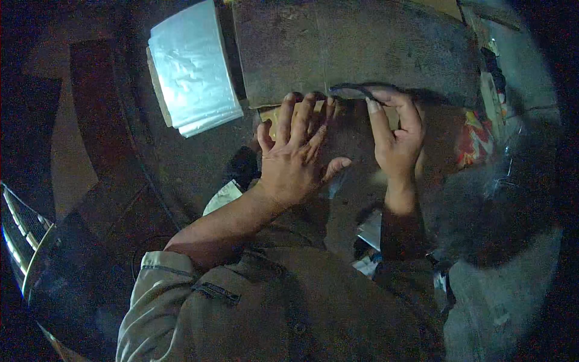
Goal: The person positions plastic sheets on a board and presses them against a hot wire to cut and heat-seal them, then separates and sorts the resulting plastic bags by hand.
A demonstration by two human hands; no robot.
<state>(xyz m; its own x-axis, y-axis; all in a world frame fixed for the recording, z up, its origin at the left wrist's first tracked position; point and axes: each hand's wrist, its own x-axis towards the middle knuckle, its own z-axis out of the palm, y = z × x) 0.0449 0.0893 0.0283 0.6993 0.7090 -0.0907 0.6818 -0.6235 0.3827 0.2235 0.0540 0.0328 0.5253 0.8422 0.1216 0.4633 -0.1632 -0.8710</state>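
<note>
In the head view my left hand (292,160) rests with its fingers spread at the near edge of a large brown board (362,48), the fingertips over that edge. To its right, my right hand (395,133) pinches a thin dark curved strip (353,92) between thumb and fingers. The strip lies along the board's near edge, and its left end comes close to my left fingertips. A yellowish patch (270,116) shows under my left fingers. What the strip is made of is too dark to tell.
A stack of shiny clear plastic sheets (196,66) lies left of the board. A red and yellow packet (473,140) is at the right. Farther right is a dark blurred mass (494,205). A curved mesh-like object (24,232) stands at the far left.
</note>
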